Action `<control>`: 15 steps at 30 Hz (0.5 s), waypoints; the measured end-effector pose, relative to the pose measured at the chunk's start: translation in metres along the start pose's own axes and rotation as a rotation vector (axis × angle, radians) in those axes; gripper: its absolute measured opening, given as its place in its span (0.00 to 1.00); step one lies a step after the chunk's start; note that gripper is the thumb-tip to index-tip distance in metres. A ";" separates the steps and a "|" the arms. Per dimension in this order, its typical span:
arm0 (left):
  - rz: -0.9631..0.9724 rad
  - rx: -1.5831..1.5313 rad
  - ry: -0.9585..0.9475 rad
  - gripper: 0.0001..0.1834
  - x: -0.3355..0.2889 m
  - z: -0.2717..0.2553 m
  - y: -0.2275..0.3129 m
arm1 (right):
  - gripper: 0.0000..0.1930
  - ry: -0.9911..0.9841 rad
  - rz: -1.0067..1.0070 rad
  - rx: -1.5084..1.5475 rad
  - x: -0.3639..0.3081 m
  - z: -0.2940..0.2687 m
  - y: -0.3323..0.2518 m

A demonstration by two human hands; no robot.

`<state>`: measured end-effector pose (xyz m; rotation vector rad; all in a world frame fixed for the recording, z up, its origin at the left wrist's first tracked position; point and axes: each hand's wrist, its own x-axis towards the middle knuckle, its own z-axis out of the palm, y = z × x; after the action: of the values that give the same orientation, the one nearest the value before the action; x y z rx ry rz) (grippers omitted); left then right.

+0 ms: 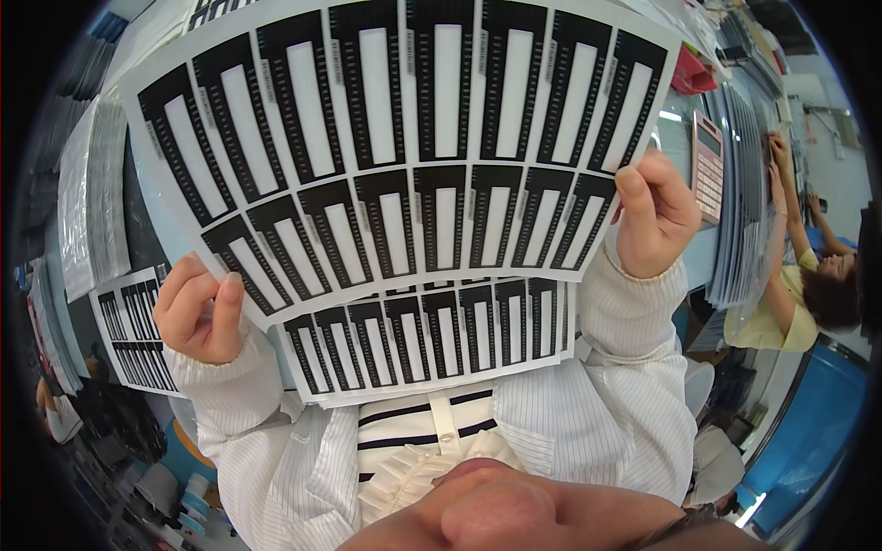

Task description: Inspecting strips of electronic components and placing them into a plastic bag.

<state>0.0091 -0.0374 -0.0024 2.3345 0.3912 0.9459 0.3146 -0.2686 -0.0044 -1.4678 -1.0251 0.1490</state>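
Observation:
I hold up a large white sheet (404,138) printed with rows of black rectangular frames, each with a white window. My left hand (200,310) pinches its lower left corner between thumb and fingers. My right hand (654,213) grips its lower right edge. Below it lies a stack of similar printed sheets (432,344) against my striped white smock. The raised sheet hides most of the table behind it.
More printed sheets (133,331) lie at the left, with wrapped bundles (92,202) beyond. A pink calculator (707,165) and a long pile of sheets (744,211) sit on the right. A person in a yellow top (781,312) works at the right.

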 end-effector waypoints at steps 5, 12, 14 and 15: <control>0.018 -0.009 0.001 0.07 0.005 0.005 -0.002 | 0.02 0.005 -0.004 -0.035 0.004 -0.005 -0.009; 0.015 -0.004 0.060 0.09 -0.002 0.006 -0.005 | 0.02 0.016 0.026 -0.061 0.000 -0.001 -0.005; 0.000 0.027 0.068 0.09 -0.004 0.004 -0.005 | 0.03 0.004 0.044 -0.064 -0.001 -0.001 -0.005; 0.010 0.011 0.069 0.09 0.000 0.006 -0.005 | 0.03 0.012 0.040 -0.080 0.001 -0.005 -0.010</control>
<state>0.0134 -0.0360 -0.0093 2.3206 0.4138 1.0331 0.3139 -0.2736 0.0059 -1.5606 -1.0016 0.1291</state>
